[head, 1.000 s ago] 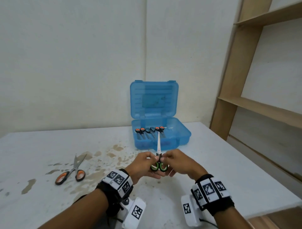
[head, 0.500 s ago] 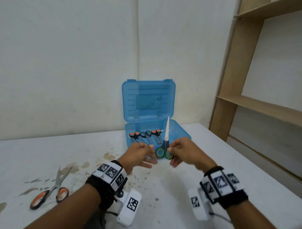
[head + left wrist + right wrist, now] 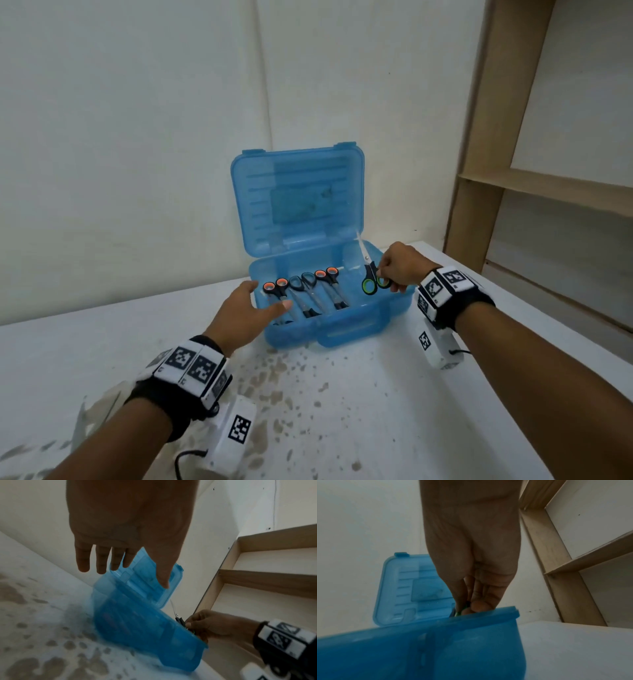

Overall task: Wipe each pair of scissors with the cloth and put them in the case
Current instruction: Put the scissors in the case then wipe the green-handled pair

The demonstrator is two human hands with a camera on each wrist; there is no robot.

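The blue plastic case (image 3: pixel 356 325) stands open on the white table, lid upright. Three pairs of scissors (image 3: pixel 310 291) lie side by side in its left half. My right hand (image 3: pixel 399 269) pinches the green-handled scissors (image 3: pixel 370 279) by a handle ring, blades pointing up and away, over the case's right half. In the right wrist view the fingertips (image 3: pixel 477 606) and a bit of green handle show just behind the case's rim (image 3: pixel 488 615). My left hand (image 3: pixel 253 306) hovers with straight fingers at the case's front left corner, holding nothing. No cloth shows.
The table (image 3: pixel 342 411) is stained with brown blotches in front of the case. A blurred scissor blade (image 3: pixel 80 425) lies at the left, beside my left forearm. A wooden shelf unit (image 3: pixel 548 192) stands to the right of the table. The white wall is close behind the case.
My right hand has carried the green-handled scissors forward and right, from in front of the case to over its right half. The left hand let go of them and opened by the case.
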